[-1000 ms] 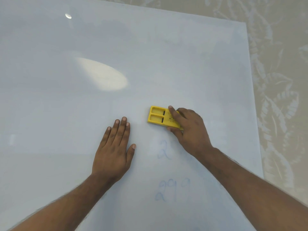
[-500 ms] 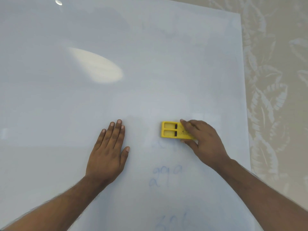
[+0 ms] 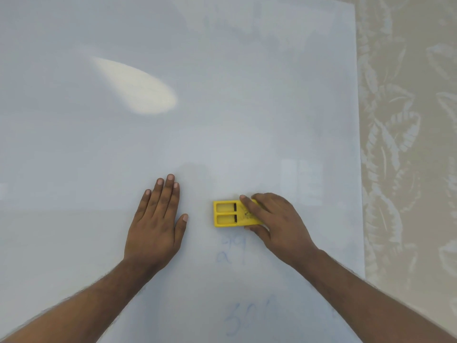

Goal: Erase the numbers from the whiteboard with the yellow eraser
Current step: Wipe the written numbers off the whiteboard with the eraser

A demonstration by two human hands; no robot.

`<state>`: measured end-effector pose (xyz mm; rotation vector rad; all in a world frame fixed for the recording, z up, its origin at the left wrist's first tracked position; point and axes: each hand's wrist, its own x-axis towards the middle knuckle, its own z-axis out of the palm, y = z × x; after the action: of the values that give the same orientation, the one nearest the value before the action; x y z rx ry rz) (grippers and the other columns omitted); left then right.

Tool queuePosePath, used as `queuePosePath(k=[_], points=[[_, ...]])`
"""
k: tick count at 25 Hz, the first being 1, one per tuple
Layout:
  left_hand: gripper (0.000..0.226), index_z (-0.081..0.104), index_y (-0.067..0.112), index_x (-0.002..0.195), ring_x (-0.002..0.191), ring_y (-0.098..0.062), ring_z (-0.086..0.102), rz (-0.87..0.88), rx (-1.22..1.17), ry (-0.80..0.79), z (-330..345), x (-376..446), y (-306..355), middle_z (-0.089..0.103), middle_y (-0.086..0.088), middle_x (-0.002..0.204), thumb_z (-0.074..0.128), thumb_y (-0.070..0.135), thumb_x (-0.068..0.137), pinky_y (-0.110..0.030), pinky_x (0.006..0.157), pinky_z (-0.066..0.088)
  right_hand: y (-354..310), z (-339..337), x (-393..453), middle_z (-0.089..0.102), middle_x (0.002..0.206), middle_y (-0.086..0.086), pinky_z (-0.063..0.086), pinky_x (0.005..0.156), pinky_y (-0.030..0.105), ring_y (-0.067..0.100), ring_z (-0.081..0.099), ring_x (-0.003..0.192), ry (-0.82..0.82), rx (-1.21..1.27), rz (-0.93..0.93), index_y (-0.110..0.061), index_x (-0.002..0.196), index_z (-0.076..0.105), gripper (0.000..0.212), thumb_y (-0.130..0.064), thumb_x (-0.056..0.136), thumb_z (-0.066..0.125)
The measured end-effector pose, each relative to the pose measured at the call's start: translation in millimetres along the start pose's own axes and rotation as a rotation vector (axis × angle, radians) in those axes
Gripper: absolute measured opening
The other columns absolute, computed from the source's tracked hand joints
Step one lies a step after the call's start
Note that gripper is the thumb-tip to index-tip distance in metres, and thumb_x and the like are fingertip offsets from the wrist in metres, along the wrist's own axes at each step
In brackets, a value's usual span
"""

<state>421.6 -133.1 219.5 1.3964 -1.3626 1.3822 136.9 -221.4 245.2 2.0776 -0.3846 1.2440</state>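
A large whiteboard (image 3: 173, 132) lies flat and fills most of the view. My right hand (image 3: 277, 224) grips the yellow eraser (image 3: 230, 213), which is pressed flat on the board. Just below the eraser sit faint, partly smeared blue numbers (image 3: 231, 251). A second faint blue number (image 3: 247, 315) lies nearer to me, between my forearms. My left hand (image 3: 158, 224) rests flat on the board to the left of the eraser, fingers together, holding nothing.
The whiteboard's right edge (image 3: 358, 144) runs down the right side. Beyond it is a beige cloth with a leaf pattern (image 3: 408, 144). A bright light reflection (image 3: 138, 87) shows on the board at upper left.
The eraser and my right hand have moved down the board toward me. The number that was just below the eraser is wiped away, and the following one is now partly smeared. My left hand stays flat.
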Motion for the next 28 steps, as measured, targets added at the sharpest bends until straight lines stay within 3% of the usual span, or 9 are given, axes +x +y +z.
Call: queuePosePath(k=[5, 11, 21, 28], points=[[0.066, 0.020, 0.004, 0.159, 0.157, -0.024, 0.012, -0.002, 0.006, -0.020, 1, -13, 3, 0.016, -0.010, 0.169, 0.029, 0.038, 0.103, -0.045, 0.127, 0.014, 20, -15, -23, 0.058, 0.122, 0.004, 0.044, 0.098, 0.041, 0.027, 0.055, 0.112, -0.046, -0.026, 0.030, -0.018, 0.142, 0.047, 0.051, -0.041, 0.096, 0.052], [0.066, 0.021, 0.003, 0.158, 0.157, -0.026, 0.013, -0.020, -0.004, -0.017, 3, -26, 9, 0.017, -0.011, 0.169, 0.030, 0.037, 0.103, -0.046, 0.126, 0.015, 1, 3, 5, 0.059, 0.118, 0.007, 0.045, 0.094, 0.039, 0.027, 0.055, 0.107, 0.125, 0.063, 0.215, -0.013, 0.140, 0.050, 0.054, -0.031, 0.090, 0.063], [0.066, 0.022, 0.003, 0.158, 0.157, -0.026, 0.013, -0.003, -0.011, -0.051, 4, -51, 14, 0.016, -0.011, 0.169, 0.032, 0.037, 0.103, -0.045, 0.127, 0.014, -25, 13, -69, 0.058, 0.120, 0.005, 0.043, 0.101, 0.041, 0.029, 0.054, 0.110, -0.072, -0.018, 0.021, -0.018, 0.141, 0.048, 0.049, -0.039, 0.097, 0.053], [0.065, 0.023, 0.002, 0.158, 0.157, -0.026, 0.013, -0.020, -0.007, -0.052, 7, -72, 21, 0.017, -0.011, 0.169, 0.033, 0.035, 0.102, -0.044, 0.127, 0.011, -19, 11, -48, 0.058, 0.121, 0.008, 0.042, 0.099, 0.041, 0.030, 0.055, 0.112, 0.026, 0.044, 0.212, -0.017, 0.141, 0.049, 0.052, -0.038, 0.094, 0.054]])
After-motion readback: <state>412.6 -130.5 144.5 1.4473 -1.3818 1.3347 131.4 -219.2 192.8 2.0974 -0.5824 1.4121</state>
